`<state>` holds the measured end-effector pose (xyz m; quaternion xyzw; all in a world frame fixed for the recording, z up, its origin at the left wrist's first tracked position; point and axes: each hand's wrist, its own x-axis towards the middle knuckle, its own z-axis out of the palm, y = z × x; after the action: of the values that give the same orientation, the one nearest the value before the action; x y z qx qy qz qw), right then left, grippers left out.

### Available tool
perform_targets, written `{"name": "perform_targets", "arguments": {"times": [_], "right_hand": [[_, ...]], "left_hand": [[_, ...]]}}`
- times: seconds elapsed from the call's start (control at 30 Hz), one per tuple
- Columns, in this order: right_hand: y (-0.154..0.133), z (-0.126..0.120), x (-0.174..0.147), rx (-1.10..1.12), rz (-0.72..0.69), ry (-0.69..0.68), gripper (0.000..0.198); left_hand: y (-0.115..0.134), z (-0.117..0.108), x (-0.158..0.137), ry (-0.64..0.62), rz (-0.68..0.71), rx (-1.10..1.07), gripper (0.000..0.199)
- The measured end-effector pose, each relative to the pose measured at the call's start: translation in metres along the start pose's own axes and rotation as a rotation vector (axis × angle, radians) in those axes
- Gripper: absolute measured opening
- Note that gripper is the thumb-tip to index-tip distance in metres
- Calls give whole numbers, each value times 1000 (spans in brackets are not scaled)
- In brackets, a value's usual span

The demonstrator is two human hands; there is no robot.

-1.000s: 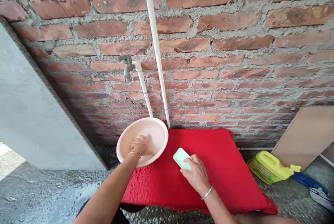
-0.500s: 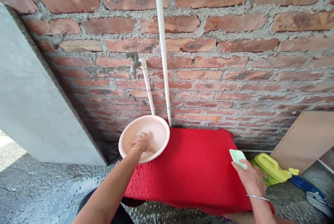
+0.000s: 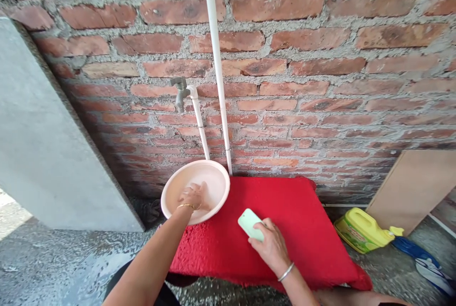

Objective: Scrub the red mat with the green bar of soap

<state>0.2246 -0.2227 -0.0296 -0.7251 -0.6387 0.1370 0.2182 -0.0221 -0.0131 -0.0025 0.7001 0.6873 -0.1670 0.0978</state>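
A pale pink basin [image 3: 223,180] stands at the left end of a red cloth [image 3: 281,196] spread over a low table. My left hand [image 3: 192,196] reaches down inside the basin, seemingly into water, its fingers spread and nothing visibly held. Over the middle of the cloth, my right hand [image 3: 272,246] grips a pale green scrub brush [image 3: 250,223] by its near end. The brush's far end points up and left and shows a small hole. Its underside is hidden, so I cannot tell whether it touches the cloth.
Above the basin, a grey tap [image 3: 180,92] sits on a white pipe before a brick wall [image 3: 302,40]. A grey slab [image 3: 60,139] leans at left. On the right are a yellow jug [image 3: 363,230], a brown board [image 3: 409,187] and a blue-and-white shoe [image 3: 427,268]. The floor is wet.
My right hand has carried the green brush left, from the cloth's right edge to over its middle. My left hand stays in the basin. The view has shifted slightly.
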Motion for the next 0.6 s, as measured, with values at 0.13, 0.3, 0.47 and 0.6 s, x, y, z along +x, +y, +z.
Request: {"name": "perform_targets", "arguments": {"times": [0.13,0.3,0.47,0.6], "right_hand": [[75,-41,-4,0,268,127,32],[150,-76,-27,-29,464,349,42],[109,-50,-34,36,265,370,33],[17,-6,-41,109,-27,134,20]], "left_hand": [[2,3,2,9,-4,1,125],[3,1,0,10,-5,5,122],[3,-2,-3,-11,-6,7,123],[1,1,-1,-19,1,40,126]]}}
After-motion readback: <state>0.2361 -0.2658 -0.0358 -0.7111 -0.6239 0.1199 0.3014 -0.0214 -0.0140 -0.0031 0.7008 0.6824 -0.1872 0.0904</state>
